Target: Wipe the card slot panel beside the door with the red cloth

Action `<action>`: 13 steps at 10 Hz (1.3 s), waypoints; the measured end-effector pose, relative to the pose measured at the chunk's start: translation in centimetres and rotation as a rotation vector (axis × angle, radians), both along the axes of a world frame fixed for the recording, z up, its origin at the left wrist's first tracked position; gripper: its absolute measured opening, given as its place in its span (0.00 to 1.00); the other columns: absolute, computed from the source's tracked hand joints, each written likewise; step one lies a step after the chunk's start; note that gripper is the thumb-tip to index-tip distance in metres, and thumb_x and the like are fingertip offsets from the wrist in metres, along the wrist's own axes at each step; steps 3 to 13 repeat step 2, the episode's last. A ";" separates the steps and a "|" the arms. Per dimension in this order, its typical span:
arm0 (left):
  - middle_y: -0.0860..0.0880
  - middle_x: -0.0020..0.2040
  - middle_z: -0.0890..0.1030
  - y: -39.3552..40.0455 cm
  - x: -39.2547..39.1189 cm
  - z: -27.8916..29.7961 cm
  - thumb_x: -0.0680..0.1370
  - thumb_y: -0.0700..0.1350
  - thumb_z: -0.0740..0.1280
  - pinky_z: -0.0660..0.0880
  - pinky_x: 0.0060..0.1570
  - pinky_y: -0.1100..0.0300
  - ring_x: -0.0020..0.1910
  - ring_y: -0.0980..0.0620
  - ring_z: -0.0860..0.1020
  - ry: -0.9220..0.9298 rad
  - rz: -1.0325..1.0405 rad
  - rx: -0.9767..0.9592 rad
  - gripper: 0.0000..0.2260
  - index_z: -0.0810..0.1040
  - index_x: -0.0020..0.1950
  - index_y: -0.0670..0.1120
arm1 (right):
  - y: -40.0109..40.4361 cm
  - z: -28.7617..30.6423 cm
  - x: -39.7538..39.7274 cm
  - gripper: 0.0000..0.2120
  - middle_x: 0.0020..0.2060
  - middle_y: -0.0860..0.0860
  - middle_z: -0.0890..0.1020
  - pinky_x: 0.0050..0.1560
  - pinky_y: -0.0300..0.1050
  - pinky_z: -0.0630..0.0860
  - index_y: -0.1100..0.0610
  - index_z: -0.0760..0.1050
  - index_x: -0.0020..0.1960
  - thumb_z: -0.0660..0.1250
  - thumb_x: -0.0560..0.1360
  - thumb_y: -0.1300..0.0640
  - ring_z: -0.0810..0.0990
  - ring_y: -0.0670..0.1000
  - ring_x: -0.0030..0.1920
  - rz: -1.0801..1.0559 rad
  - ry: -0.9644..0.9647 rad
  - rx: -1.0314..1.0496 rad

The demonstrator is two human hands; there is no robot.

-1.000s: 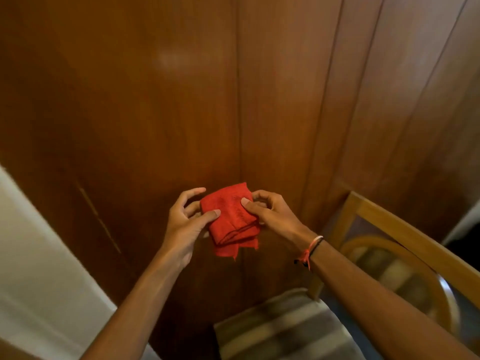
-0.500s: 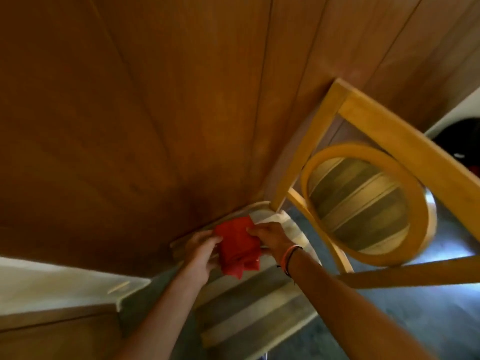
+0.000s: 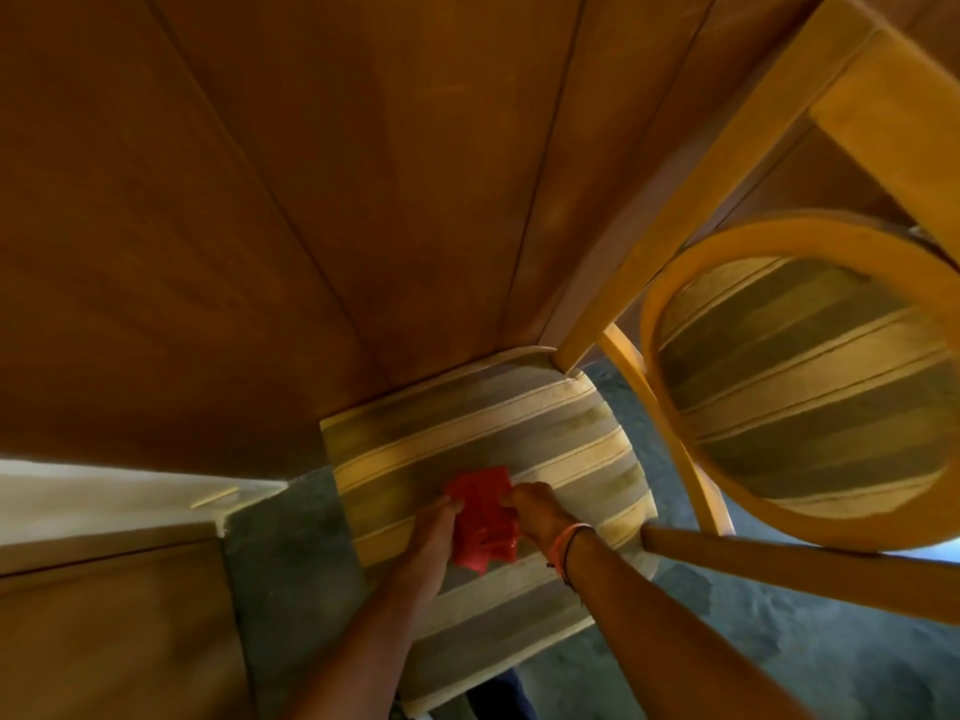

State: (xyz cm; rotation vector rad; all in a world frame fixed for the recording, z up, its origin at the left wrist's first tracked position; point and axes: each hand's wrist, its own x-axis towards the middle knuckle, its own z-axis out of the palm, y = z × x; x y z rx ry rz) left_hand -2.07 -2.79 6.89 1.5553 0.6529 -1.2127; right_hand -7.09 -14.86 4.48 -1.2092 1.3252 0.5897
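We judge the wiping not yet begun: no card slot panel shows anywhere here (only wood wall panelling (image 3: 363, 200), carpet and a chair). We hold the red cloth (image 3: 483, 517) bunched between both hands, low over the chair's striped seat cushion (image 3: 561, 444). Our left hand (image 3: 434, 532) grips its left edge, our right hand (image 3: 535, 514) pinches the right, both forearms reaching forward and down. What remains is finding the panel and wiping it.

Striped chair seat (image 3: 561, 433) on grey floor (image 3: 280, 563), against wall.
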 end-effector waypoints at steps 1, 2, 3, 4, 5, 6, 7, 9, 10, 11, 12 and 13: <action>0.42 0.57 0.76 0.3 -0.3 0.2 0.84 0.41 0.55 0.68 0.38 0.63 0.46 0.51 0.76 0.019 -0.031 -0.016 0.18 0.67 0.73 0.36 | 0.2 0.7 0.4 0.12 0.57 0.63 0.85 0.59 0.53 0.78 0.66 0.80 0.62 0.64 0.82 0.64 0.84 0.61 0.57 0.000 -0.039 0.013; 0.39 0.70 0.73 0.7 0.5 1.6 0.83 0.47 0.57 0.74 0.47 0.60 0.67 0.42 0.75 -0.026 -0.059 0.005 0.20 0.68 0.74 0.40 | 0.1 3.1 0.9 0.14 0.65 0.62 0.82 0.69 0.56 0.76 0.63 0.79 0.65 0.65 0.82 0.61 0.80 0.62 0.65 -0.006 -0.101 -0.065; 0.39 0.70 0.73 0.7 0.5 1.6 0.83 0.47 0.57 0.74 0.47 0.60 0.67 0.42 0.75 -0.026 -0.059 0.005 0.20 0.68 0.74 0.40 | 0.1 3.1 0.9 0.14 0.65 0.62 0.82 0.69 0.56 0.76 0.63 0.79 0.65 0.65 0.82 0.61 0.80 0.62 0.65 -0.006 -0.101 -0.065; 0.39 0.70 0.73 0.7 0.5 1.6 0.83 0.47 0.57 0.74 0.47 0.60 0.67 0.42 0.75 -0.026 -0.059 0.005 0.20 0.68 0.74 0.40 | 0.1 3.1 0.9 0.14 0.65 0.62 0.82 0.69 0.56 0.76 0.63 0.79 0.65 0.65 0.82 0.61 0.80 0.62 0.65 -0.006 -0.101 -0.065; 0.39 0.70 0.73 0.7 0.5 1.6 0.83 0.47 0.57 0.74 0.47 0.60 0.67 0.42 0.75 -0.026 -0.059 0.005 0.20 0.68 0.74 0.40 | 0.1 3.1 0.9 0.14 0.65 0.62 0.82 0.69 0.56 0.76 0.63 0.79 0.65 0.65 0.82 0.61 0.80 0.62 0.65 -0.006 -0.101 -0.065; 0.39 0.70 0.73 0.7 0.5 1.6 0.83 0.47 0.57 0.74 0.47 0.60 0.67 0.42 0.75 -0.026 -0.059 0.005 0.20 0.68 0.74 0.40 | 0.1 3.1 0.9 0.14 0.65 0.62 0.82 0.69 0.56 0.76 0.63 0.79 0.65 0.65 0.82 0.61 0.80 0.62 0.65 -0.006 -0.101 -0.065; 0.39 0.70 0.73 0.7 0.5 1.6 0.83 0.47 0.57 0.74 0.47 0.60 0.67 0.42 0.75 -0.026 -0.059 0.005 0.20 0.68 0.74 0.40 | 0.1 3.1 0.9 0.14 0.65 0.62 0.82 0.69 0.56 0.76 0.63 0.79 0.65 0.65 0.82 0.61 0.80 0.62 0.65 -0.006 -0.101 -0.065; 0.39 0.70 0.73 0.7 0.5 1.6 0.83 0.47 0.57 0.74 0.47 0.60 0.67 0.42 0.75 -0.026 -0.059 0.005 0.20 0.68 0.74 0.40 | 0.1 3.1 0.9 0.14 0.65 0.62 0.82 0.69 0.56 0.76 0.63 0.79 0.65 0.65 0.82 0.61 0.80 0.62 0.65 -0.006 -0.101 -0.065; 0.39 0.70 0.73 0.7 0.5 1.6 0.83 0.47 0.57 0.74 0.47 0.60 0.67 0.42 0.75 -0.026 -0.059 0.005 0.20 0.68 0.74 0.40 | 0.1 3.1 0.9 0.14 0.65 0.62 0.82 0.69 0.56 0.76 0.63 0.79 0.65 0.65 0.82 0.61 0.80 0.62 0.65 -0.006 -0.101 -0.065; 0.39 0.70 0.73 0.7 0.5 1.6 0.83 0.47 0.57 0.74 0.47 0.60 0.67 0.42 0.75 -0.026 -0.059 0.005 0.20 0.68 0.74 0.40 | 0.1 3.1 0.9 0.14 0.65 0.62 0.82 0.69 0.56 0.76 0.63 0.79 0.65 0.65 0.82 0.61 0.80 0.62 0.65 -0.006 -0.101 -0.065; 0.39 0.70 0.73 0.7 0.5 1.6 0.83 0.47 0.57 0.74 0.47 0.60 0.67 0.42 0.75 -0.026 -0.059 0.005 0.20 0.68 0.74 0.40 | 0.1 3.1 0.9 0.14 0.65 0.62 0.82 0.69 0.56 0.76 0.63 0.79 0.65 0.65 0.82 0.61 0.80 0.62 0.65 -0.006 -0.101 -0.065; 0.39 0.70 0.73 0.7 0.5 1.6 0.83 0.47 0.57 0.74 0.47 0.60 0.67 0.42 0.75 -0.026 -0.059 0.005 0.20 0.68 0.74 0.40 | 0.1 3.1 0.9 0.14 0.65 0.62 0.82 0.69 0.56 0.76 0.63 0.79 0.65 0.65 0.82 0.61 0.80 0.62 0.65 -0.006 -0.101 -0.065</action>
